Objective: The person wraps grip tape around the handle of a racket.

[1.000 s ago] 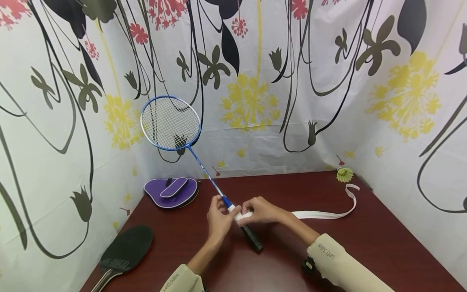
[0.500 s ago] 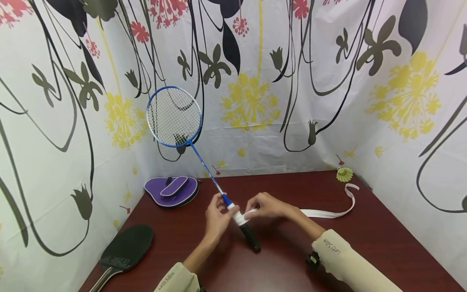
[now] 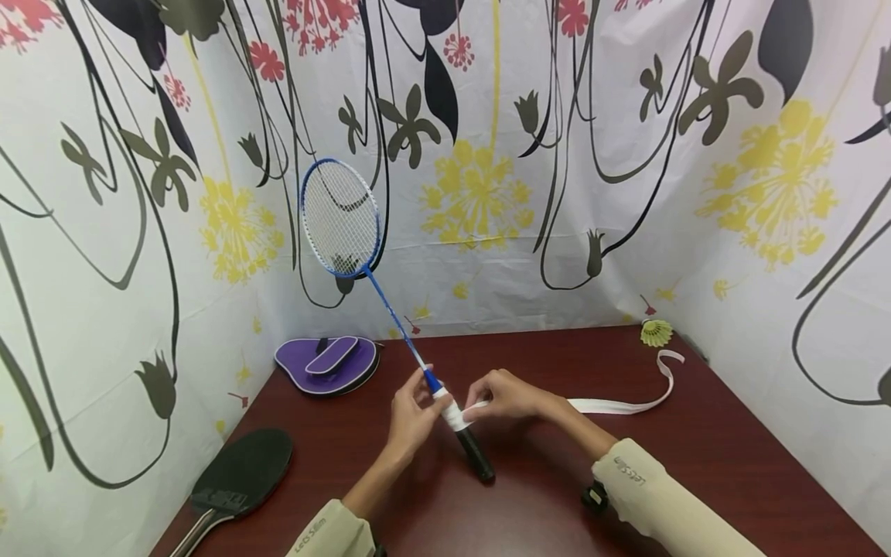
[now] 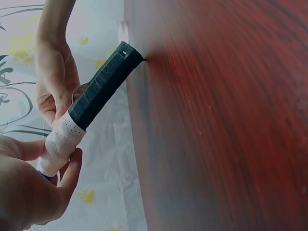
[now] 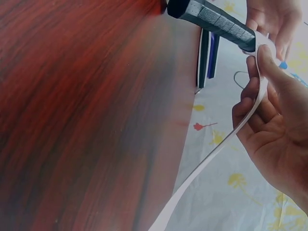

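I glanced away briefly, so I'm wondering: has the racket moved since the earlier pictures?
Yes. In the head view, the strung end of the racket has shifted up and slightly right against the purple case, and looks narrower.

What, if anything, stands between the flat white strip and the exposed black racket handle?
Nothing visible: the right grip pinches the flat white strip beside the exposed black racket handle, and the left grip holds the white-wrapped section above it.

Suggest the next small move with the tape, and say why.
Perhaps wind the white tape one turn further down the racket handle: it is wrapped above but black below, and the right grip pinches a loose length.
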{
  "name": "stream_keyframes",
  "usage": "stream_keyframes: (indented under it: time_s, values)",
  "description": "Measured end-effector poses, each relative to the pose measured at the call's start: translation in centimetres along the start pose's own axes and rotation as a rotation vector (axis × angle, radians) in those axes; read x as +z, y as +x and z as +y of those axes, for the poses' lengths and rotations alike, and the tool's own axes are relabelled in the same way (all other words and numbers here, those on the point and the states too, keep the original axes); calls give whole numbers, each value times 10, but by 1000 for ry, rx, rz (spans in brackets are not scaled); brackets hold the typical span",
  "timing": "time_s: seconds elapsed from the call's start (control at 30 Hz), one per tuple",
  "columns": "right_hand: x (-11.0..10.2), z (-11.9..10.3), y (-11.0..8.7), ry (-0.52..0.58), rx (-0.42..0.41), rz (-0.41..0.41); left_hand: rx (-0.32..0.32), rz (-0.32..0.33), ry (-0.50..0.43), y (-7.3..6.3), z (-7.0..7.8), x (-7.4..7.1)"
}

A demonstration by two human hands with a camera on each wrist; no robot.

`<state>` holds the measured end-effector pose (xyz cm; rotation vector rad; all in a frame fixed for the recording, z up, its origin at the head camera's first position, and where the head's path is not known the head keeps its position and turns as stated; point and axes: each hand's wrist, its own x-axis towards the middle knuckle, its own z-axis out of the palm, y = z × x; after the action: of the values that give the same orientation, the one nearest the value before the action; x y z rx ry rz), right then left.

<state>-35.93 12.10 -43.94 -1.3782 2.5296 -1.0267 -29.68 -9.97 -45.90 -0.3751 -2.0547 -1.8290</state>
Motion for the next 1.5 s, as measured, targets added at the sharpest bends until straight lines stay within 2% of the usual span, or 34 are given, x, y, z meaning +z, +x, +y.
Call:
stream_keyframes:
  time_s: [0.13,0.43,0.73,0.97,1.13,1.33,1.5]
  values:
    - [1,0,1,19,1,-5,5,-30,-18,0,2,-2]
    - [2,-2,2,37,10,-15,-27,-72,-50,-1,0,-6]
    - [3,-1,2,53,79,-43,-23,-154,-36,1,1,-7]
    - [4,0,4,46,26,-109,26,-196,-14,0,3,-10]
    - [6,-3,6,16,16,-95,7,-179,-21,-3,1,-9]
    - [9,-7,7,-23,46,-57,-38,-135,13,-4,1,-3]
    - [13,-9,10,-45,61,7,-60,-107,46,-3,4,2]
